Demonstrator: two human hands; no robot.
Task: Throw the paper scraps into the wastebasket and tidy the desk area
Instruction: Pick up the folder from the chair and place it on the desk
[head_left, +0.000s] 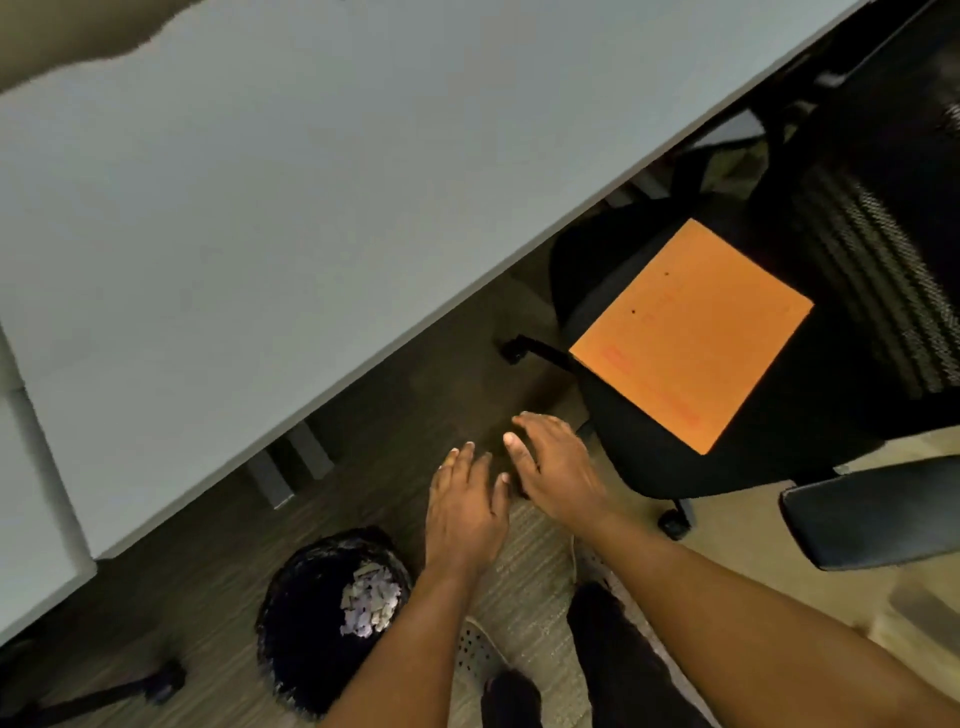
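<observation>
Two bare forearms reaching forward from the bottom edge, dark trouser legs and pale perforated shoes (475, 656) below them on the carpet (524, 561). Left hand (465, 506) palm down, fingers loosely spread, holding nothing. Right hand (553, 465) just beside it, also palm down with fingers slightly fanned, thumb tip close to the left hand's index finger; no contact with anything visible, though motion blur makes the gap between the two hands hard to judge. Both hovering above bare floor, between the desk edge and the chair.

Down left of the left forearm, a round black wastebasket (306, 623) standing on the carpet, paper scraps (370, 605) heaped inside against its right wall (pale, shredded-looking pieces). Apparently none outside the rim.

Across the upper left, a wide pale grey desk (260, 208), surface bare, its grey legs (291, 467) showing beneath the front edge.

To the right, a black office chair (727, 441) with mesh back, castors on the floor. Flat on its seat, an orange envelope (691, 338), one corner overhanging the front of the seat. Dark armrest (878, 512) at the far right edge.
</observation>
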